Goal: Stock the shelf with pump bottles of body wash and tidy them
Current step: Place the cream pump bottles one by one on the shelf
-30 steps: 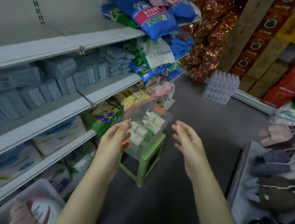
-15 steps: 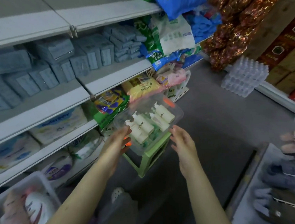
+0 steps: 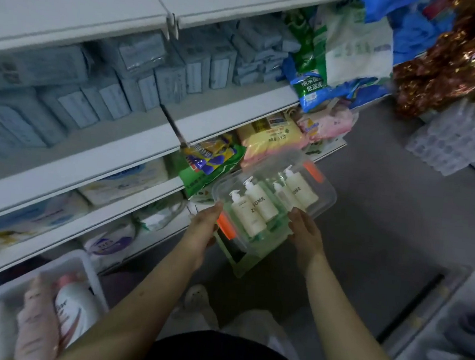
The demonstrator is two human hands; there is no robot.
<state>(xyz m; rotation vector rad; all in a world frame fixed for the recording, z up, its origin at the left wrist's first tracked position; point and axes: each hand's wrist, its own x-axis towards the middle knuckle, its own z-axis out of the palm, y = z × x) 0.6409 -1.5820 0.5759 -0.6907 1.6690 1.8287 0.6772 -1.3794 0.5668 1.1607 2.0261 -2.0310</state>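
A clear plastic bin (image 3: 328,195) with orange latches rests on a green stool (image 3: 242,262) in the aisle, in front of the lower shelves. Several cream pump bottles (image 3: 259,207) lie on their sides in it, pumps pointing toward the shelves. My left hand (image 3: 203,228) grips the bin's near-left end beside an orange latch. My right hand (image 3: 306,234) is closed on the bin's near-right rim. The bin sits level on the stool.
White shelves (image 3: 88,164) on the left hold blue-grey packs, bagged goods and a green-yellow bag (image 3: 212,160) just beyond the bin. A white tray (image 3: 75,263) at lower left holds pink and white bottles (image 3: 75,312). A pack of water bottles (image 3: 458,141) and slippers (image 3: 460,343) stand right.
I have stepped closer and bent toward the bin. Both hands went from open in the air to the two near ends of the bin and closed on it.
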